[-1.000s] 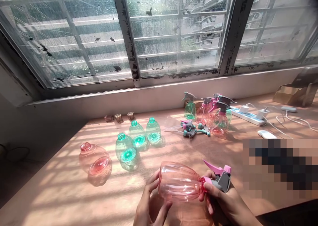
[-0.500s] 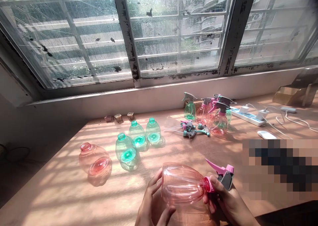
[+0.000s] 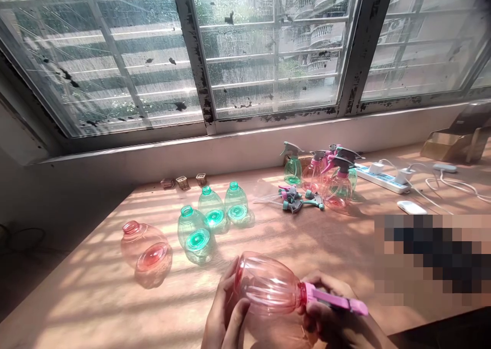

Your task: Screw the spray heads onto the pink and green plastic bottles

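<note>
A clear pink spray bottle (image 3: 268,285) lies sideways between my hands, its base to the left. My left hand (image 3: 226,308) is closed around the base end, thumb on the near side. At the neck, my right hand (image 3: 326,308) grips the pink collar of the spray head (image 3: 337,302), whose pink trigger faces up towards me. Part of the right fingers is in shadow. Left of my hands stand an open pink bottle (image 3: 143,252) and three open green bottles, the nearest green bottle (image 3: 194,234) closest to my left hand.
Loose spray heads (image 3: 295,201) lie in a pile at the back. Behind them stand several assembled spray bottles (image 3: 339,188). A white power strip (image 3: 383,178) with cables and a white mouse-like object (image 3: 411,207) are at the right. Small boxes (image 3: 183,182) sit along the wall.
The bottle has shifted a little left. The spray head has turned, so its trigger now points right and faces the camera. My left thumb has come onto the bottle.
</note>
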The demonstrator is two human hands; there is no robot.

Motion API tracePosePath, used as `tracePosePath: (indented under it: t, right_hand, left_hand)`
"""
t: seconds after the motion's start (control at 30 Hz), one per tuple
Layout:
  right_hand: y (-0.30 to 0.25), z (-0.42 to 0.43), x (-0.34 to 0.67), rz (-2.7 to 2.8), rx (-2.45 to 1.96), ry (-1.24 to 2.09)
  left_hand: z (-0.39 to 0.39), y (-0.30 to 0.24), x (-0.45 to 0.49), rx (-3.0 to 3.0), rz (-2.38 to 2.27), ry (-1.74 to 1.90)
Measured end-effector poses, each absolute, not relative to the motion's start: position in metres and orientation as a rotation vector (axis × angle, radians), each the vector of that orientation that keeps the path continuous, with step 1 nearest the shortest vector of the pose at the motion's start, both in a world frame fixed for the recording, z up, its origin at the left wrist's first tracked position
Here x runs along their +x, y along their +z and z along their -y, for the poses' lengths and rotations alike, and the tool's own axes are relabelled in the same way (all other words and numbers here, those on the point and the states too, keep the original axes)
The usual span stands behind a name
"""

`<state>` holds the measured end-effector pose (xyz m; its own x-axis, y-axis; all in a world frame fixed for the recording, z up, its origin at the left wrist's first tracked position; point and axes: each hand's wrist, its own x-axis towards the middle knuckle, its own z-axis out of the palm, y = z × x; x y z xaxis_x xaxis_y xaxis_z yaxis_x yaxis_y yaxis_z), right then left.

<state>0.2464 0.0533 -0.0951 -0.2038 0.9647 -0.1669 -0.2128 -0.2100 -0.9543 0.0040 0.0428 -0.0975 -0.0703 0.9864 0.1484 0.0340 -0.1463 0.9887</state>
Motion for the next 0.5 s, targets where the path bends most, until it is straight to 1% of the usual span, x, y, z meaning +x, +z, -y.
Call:
tracePosePath:
  t: [0.13, 0.23, 0.4, 0.5]
  right_hand:
    - [-0.109, -0.054, 0.251, 1.011, -1.011, 1.648]
    - [-0.110, -0.054, 0.251, 0.931, -0.969, 1.657]
    - [-0.104, -0.057, 0.245, 0.977, -1.018, 1.548]
    - [-0.104, -0.060, 0.243, 0.978, -1.091, 1.546]
  left_hand:
    - [-0.039, -0.103, 0.004, 1.398, -1.156, 1.392]
    - [-0.037, -0.108, 0.009, 1.384, -1.156, 1.405]
    - [-0.038, -0.108, 0.017, 1.205, -1.085, 1.478]
    - [-0.041, -0.102, 0.016, 1.087, -1.158, 1.487]
